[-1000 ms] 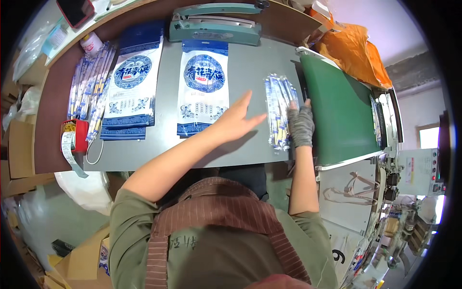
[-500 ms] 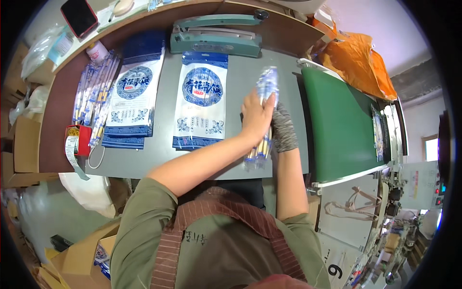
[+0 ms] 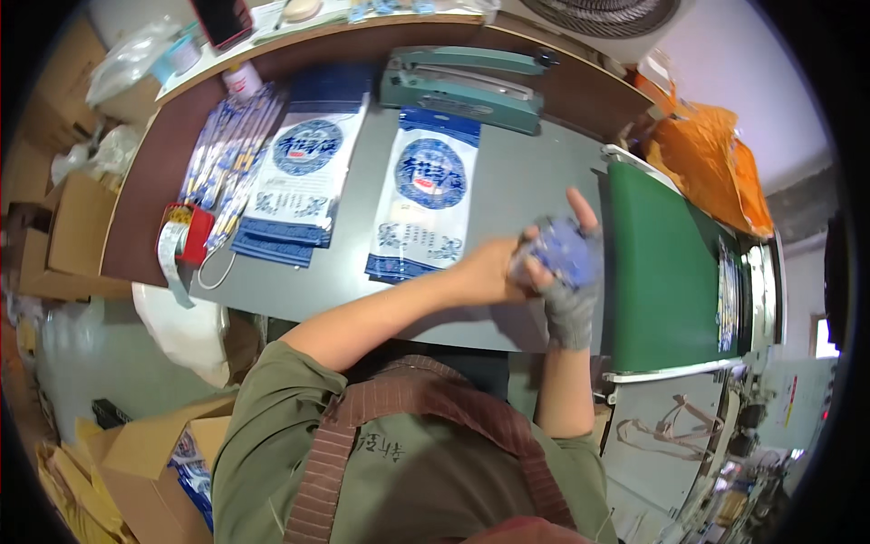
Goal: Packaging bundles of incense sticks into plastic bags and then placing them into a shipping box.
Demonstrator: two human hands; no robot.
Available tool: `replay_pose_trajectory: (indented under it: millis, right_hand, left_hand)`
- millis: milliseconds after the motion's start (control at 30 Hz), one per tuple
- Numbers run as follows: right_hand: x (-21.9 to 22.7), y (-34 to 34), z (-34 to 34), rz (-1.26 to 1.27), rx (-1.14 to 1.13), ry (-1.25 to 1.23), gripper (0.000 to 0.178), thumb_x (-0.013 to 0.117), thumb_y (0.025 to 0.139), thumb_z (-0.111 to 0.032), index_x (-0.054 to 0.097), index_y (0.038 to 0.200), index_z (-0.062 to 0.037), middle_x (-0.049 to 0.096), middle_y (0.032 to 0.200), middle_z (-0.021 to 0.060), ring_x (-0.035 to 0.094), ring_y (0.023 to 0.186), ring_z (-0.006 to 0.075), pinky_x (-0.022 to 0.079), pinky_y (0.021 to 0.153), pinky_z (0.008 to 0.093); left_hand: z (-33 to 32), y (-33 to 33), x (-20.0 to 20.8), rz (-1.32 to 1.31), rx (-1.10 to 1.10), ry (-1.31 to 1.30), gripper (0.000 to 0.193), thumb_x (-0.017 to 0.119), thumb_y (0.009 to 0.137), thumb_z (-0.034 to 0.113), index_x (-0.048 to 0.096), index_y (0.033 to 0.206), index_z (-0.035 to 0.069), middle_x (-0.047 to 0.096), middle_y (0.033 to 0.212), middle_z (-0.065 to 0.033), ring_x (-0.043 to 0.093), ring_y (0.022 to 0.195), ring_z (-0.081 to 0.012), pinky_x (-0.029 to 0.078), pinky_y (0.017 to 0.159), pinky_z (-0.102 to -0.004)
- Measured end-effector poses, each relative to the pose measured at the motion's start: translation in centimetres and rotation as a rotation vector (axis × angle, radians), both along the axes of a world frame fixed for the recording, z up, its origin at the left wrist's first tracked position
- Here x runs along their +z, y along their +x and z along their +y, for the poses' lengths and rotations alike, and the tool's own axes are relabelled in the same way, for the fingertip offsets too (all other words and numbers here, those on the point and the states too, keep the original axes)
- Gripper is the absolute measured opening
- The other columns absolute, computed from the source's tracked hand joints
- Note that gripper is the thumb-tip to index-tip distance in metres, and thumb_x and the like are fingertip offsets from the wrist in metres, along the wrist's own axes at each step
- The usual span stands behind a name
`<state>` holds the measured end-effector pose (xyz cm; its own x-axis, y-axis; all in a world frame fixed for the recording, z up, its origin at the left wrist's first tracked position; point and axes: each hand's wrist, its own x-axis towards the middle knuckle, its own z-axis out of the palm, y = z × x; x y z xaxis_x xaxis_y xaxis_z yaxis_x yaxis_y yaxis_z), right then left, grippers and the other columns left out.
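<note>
A bundle of chopsticks in blue-and-white wrappers (image 3: pixel 567 254) is tilted so that one end faces up at me; motion blurs it. Both hands grip it above the right part of the grey table (image 3: pixel 349 286). My bare left hand (image 3: pixel 500 269) closes around its left side. On the other side, my right hand (image 3: pixel 573 313), in a grey glove that leaves the fingertips bare, holds it with one finger stretched upward. Left of my hands lies a flat blue-and-white printed bag (image 3: pixel 428 186). Further left is a stack of such bags (image 3: pixel 304 177), beside a pile of wrapped chopsticks (image 3: pixel 225 150).
A green bag sealer (image 3: pixel 462 89) stands at the back. Right of the table is a green conveyor belt (image 3: pixel 666 272), with an orange bag (image 3: pixel 711 163) behind it. A red tape dispenser (image 3: pixel 198 238) sits at the left edge. An open cardboard box (image 3: pixel 154 467) is at lower left.
The bundle has swung from lying lengthwise to pointing end-up at me, and has come nearer with both hands. My view has shifted, so the table's things appear further right.
</note>
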<state>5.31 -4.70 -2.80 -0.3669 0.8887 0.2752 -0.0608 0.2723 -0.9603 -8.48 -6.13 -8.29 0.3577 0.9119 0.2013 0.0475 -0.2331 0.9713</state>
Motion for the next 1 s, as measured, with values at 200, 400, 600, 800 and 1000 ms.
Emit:
replay_pose_trajectory:
  millis: [200, 400, 600, 800, 1000]
  right_hand:
    - [-1.2, 0.4, -0.7, -0.176, 0.035, 0.247, 0.063, 0.075, 0.071, -0.026, 0.053, 0.125, -0.0012, 0.056, 0.121, 0.0190, 0.054, 0.114, 0.0265, 0.045, 0.095, 0.0394]
    - [-4.8, -3.9, -2.4, -0.098, 0.481, -0.429, 0.020, 0.068, 0.083, -0.017, 0.067, 0.092, 0.0010, 0.067, 0.085, 0.0111, 0.064, 0.077, 0.0182, 0.054, 0.072, 0.0318]
    - [-4.8, -6.0, -3.3, -0.096, 0.500, -0.479, 0.019, 0.067, 0.084, -0.018, 0.067, 0.091, 0.0002, 0.068, 0.084, 0.0103, 0.064, 0.080, 0.0165, 0.052, 0.074, 0.0301]
    - [-4.2, -6.3, -3.9, -0.113, 0.439, -0.423, 0.020, 0.067, 0.084, -0.019, 0.068, 0.091, 0.0001, 0.068, 0.084, 0.0100, 0.064, 0.082, 0.0166, 0.050, 0.078, 0.0296]
    - [-3.8, -7.1, -4.4, -0.146, 0.361, -0.430, 0.028, 0.068, 0.077, -0.027, 0.066, 0.085, 0.0002, 0.065, 0.081, 0.0102, 0.063, 0.077, 0.0176, 0.049, 0.074, 0.0291]
  left_hand:
    - [-8.9, -1.4, -1.6, -0.378, -0.381, -0.462, 0.044, 0.074, 0.078, 0.024, 0.057, 0.112, 0.002, 0.064, 0.096, -0.0082, 0.060, 0.091, -0.0159, 0.049, 0.081, -0.0310]
    - [-13.0, -13.8, -0.3, 0.417, 0.410, -0.019, 0.029, 0.065, 0.086, 0.019, 0.060, 0.112, 0.006, 0.064, 0.099, -0.0137, 0.062, 0.095, -0.0289, 0.049, 0.083, -0.0359]
    - [-15.1, -26.9, -2.4, 1.244, 0.622, 0.259, 0.032, 0.053, 0.081, 0.004, 0.058, 0.113, 0.001, 0.060, 0.119, -0.0110, 0.058, 0.107, -0.0283, 0.050, 0.089, -0.0355]
    - [-14.4, -28.3, -3.0, 1.118, 0.556, 0.335, 0.030, 0.055, 0.086, 0.006, 0.060, 0.116, 0.004, 0.061, 0.117, -0.0144, 0.059, 0.106, -0.0302, 0.050, 0.089, -0.0358]
    - [-13.7, -28.7, -2.3, 1.091, 0.559, 0.317, 0.014, 0.054, 0.085, 0.002, 0.061, 0.097, 0.003, 0.065, 0.098, -0.0110, 0.064, 0.089, -0.0302, 0.051, 0.076, -0.0365]
